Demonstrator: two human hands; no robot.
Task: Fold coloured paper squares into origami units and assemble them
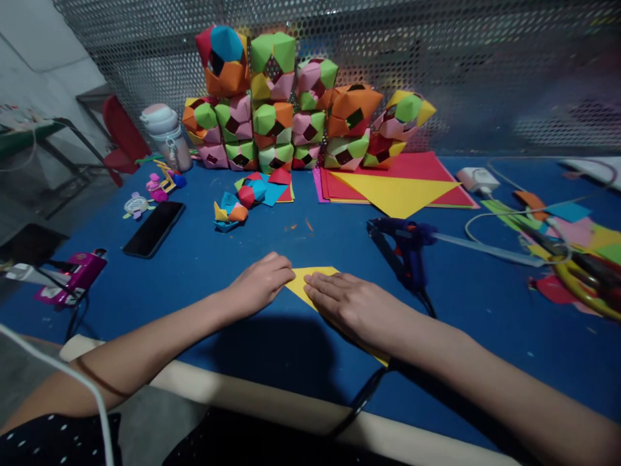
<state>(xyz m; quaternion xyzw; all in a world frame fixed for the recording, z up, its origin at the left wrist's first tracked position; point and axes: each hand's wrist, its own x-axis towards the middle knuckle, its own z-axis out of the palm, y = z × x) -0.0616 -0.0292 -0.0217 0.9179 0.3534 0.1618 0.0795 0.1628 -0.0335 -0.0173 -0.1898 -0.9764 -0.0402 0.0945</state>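
Left hand point(262, 283) is pinching the paper point(299, 285) at one corner, right hand point(347, 305) is pressing flat, fingers straight. Imo pinning that tip is probably helping the crease run true.

Blue tabletop point(204, 268); on it, yellow paper point(315, 273); phone point(154, 230); glue gun point(411, 246); stacked paper models point(266, 118)
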